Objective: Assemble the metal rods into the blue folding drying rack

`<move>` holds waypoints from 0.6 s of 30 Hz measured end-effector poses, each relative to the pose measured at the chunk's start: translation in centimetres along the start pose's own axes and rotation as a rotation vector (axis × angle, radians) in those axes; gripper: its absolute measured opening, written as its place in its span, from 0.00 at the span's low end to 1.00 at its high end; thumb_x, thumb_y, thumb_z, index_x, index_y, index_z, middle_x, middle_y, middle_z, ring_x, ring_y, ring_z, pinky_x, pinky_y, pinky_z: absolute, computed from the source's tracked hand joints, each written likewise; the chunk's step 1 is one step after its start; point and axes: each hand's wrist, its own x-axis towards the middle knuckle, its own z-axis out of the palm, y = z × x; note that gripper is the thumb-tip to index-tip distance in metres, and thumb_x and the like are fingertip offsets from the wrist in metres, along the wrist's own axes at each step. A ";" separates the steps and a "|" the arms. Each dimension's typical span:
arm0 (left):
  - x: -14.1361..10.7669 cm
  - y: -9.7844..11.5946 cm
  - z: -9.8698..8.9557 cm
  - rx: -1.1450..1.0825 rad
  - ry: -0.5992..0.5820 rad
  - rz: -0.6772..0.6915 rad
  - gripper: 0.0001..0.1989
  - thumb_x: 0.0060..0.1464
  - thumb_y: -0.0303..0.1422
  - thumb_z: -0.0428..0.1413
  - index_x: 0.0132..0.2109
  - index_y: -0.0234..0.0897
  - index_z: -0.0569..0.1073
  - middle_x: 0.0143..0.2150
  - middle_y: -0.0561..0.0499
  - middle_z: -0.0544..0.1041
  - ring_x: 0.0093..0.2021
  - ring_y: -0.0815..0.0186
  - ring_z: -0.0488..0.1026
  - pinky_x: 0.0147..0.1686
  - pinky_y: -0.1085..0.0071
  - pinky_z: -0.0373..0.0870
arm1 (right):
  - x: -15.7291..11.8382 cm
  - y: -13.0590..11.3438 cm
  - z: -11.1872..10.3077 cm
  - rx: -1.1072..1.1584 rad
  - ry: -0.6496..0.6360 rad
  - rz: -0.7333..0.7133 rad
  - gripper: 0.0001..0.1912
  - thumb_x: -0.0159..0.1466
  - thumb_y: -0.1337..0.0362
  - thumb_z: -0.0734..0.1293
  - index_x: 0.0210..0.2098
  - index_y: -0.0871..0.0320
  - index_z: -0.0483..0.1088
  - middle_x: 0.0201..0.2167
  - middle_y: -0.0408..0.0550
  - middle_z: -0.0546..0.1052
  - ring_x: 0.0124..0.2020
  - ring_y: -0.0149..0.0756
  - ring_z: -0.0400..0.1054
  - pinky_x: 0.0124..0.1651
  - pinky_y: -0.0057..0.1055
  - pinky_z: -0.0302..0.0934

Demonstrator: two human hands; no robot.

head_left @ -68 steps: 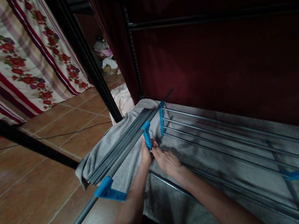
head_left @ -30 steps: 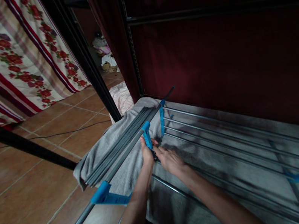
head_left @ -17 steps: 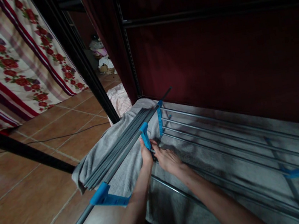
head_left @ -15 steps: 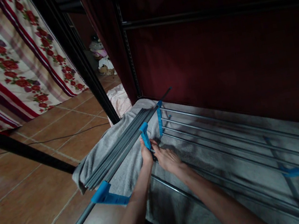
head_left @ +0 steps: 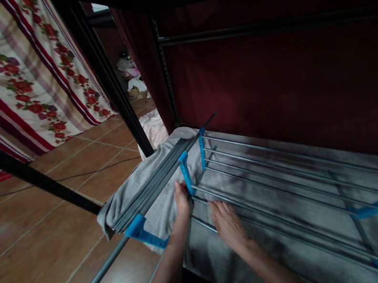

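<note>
A rack of grey metal tubes and blue plastic brackets stands on a grey blanket (head_left: pixel 165 213). My left hand (head_left: pixel 182 203) is closed at the lower end of a blue bracket (head_left: pixel 186 175); part of its grip is hidden. My right hand (head_left: pixel 228 222) has its fingers curled over a metal tube (head_left: pixel 201 201) just right of that bracket. Above it, another tube (head_left: pixel 254 210) runs from the same bracket toward the lower right. Several loose grey tubes (head_left: pixel 156 183) lie bundled on the blanket at the left, beside a second blue bracket (head_left: pixel 142 231).
Black bed-frame posts (head_left: pixel 116 86) and a slanting bar (head_left: pixel 27 168) border the left side. A dark red curtain (head_left: pixel 273 84) hangs behind. Tiled floor (head_left: pixel 38 239), a thin cable (head_left: pixel 82 174) and a floral cloth (head_left: pixel 19 78) are at the left.
My right hand has moved off the bracket, down and right along the tube. A tube end now meets the bracket's lower part, which my hands covered before. My left hand stays at the bracket.
</note>
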 end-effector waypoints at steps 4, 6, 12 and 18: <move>-0.1 0.0 0.4 0.064 -0.017 0.036 0.29 0.61 0.57 0.46 0.27 0.38 0.74 0.26 0.48 0.76 0.30 0.61 0.74 0.35 0.67 0.71 | -0.9 2.0 2.2 -0.069 -0.114 0.165 0.21 0.71 0.67 0.56 0.62 0.59 0.62 0.53 0.55 0.72 0.53 0.41 0.67 0.58 0.38 0.60; 0.0 0.2 0.8 0.088 -0.058 0.024 0.31 0.61 0.57 0.45 0.26 0.38 0.74 0.25 0.46 0.76 0.31 0.60 0.74 0.36 0.66 0.71 | -0.2 2.4 2.4 -0.103 -0.170 0.174 0.22 0.70 0.71 0.54 0.62 0.56 0.63 0.52 0.54 0.73 0.51 0.40 0.69 0.56 0.36 0.62; 1.1 -0.2 1.2 0.055 -0.078 -0.069 0.33 0.60 0.60 0.44 0.26 0.37 0.73 0.22 0.48 0.74 0.23 0.65 0.70 0.28 0.69 0.69 | 1.0 2.3 1.6 -0.123 -0.247 0.161 0.31 0.67 0.78 0.49 0.66 0.52 0.59 0.58 0.53 0.71 0.54 0.38 0.70 0.53 0.34 0.64; 1.9 -1.0 1.5 0.016 -0.040 -0.118 0.31 0.59 0.60 0.46 0.27 0.37 0.71 0.20 0.51 0.71 0.18 0.69 0.64 0.20 0.71 0.62 | 1.0 2.5 1.1 -0.115 -0.315 0.155 0.34 0.65 0.78 0.50 0.68 0.52 0.55 0.61 0.56 0.69 0.55 0.40 0.70 0.52 0.36 0.65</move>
